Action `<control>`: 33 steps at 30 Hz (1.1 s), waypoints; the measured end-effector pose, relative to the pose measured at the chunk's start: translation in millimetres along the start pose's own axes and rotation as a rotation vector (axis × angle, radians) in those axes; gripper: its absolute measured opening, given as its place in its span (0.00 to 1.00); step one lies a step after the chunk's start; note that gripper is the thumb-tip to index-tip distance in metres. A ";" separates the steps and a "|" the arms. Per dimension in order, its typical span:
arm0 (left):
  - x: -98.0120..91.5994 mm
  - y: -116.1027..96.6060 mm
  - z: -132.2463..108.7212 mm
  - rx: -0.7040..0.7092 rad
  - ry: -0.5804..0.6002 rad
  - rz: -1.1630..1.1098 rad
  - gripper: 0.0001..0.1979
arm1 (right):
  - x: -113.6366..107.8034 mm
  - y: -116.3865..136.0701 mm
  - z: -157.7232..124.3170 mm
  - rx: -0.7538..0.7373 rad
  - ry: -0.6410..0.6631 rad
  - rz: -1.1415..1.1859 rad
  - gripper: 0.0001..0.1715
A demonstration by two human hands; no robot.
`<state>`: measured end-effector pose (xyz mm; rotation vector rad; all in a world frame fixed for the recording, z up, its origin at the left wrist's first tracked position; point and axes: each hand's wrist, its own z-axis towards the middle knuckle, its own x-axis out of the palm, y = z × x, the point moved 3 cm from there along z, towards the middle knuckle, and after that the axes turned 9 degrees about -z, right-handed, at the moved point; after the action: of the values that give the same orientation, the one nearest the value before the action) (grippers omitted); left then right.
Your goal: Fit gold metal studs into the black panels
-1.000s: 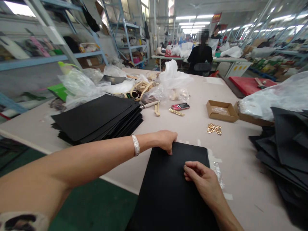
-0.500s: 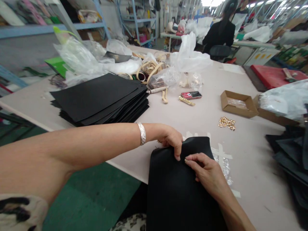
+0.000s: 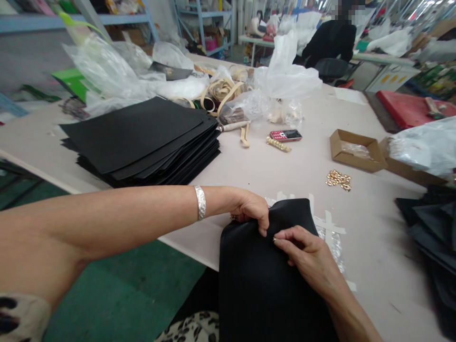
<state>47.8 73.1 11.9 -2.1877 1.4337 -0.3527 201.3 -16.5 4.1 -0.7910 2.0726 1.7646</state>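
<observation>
A black sheet (image 3: 263, 280) hangs over the table's near edge, its far end lying on the tabletop. My left hand (image 3: 253, 209) grips its upper edge, index finger bent down over the front face and the other fingers partly hidden behind. Just to the right, my right hand (image 3: 302, 247) pinches a tiny shiny metal piece (image 3: 274, 240) between thumb and index finger, against the sheet's surface. Gold metal pieces (image 3: 338, 180) lie in a small heap beyond my right hand.
On the left is a stack of black sheets (image 3: 142, 142). A phone (image 3: 285, 135), a cardboard box (image 3: 357, 150) and plastic bags (image 3: 292, 78) lie farther back. More black pieces (image 3: 432, 228) sit at the right edge. A person in black (image 3: 329, 42) sits in the background.
The camera view has shifted slightly. Both hands keep nearly the same hold on the sheet and the small metal piece.
</observation>
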 end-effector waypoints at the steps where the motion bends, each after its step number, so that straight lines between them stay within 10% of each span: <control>1: -0.2 0.6 0.3 0.004 -0.001 -0.011 0.13 | -0.4 -0.4 0.0 0.010 -0.002 -0.005 0.10; 24: 3.1 0.8 -6.2 0.034 -0.085 -0.170 0.11 | 0.3 -2.3 0.7 0.004 0.011 -0.012 0.09; 33: 22.4 0.7 -14.2 0.316 -0.174 -0.166 0.08 | 5.2 12.4 -7.0 -0.022 -0.203 -0.165 0.07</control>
<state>49.8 48.7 22.3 -2.0259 1.0295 -0.4051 190.7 -23.2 12.6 -0.7334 1.8075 1.7042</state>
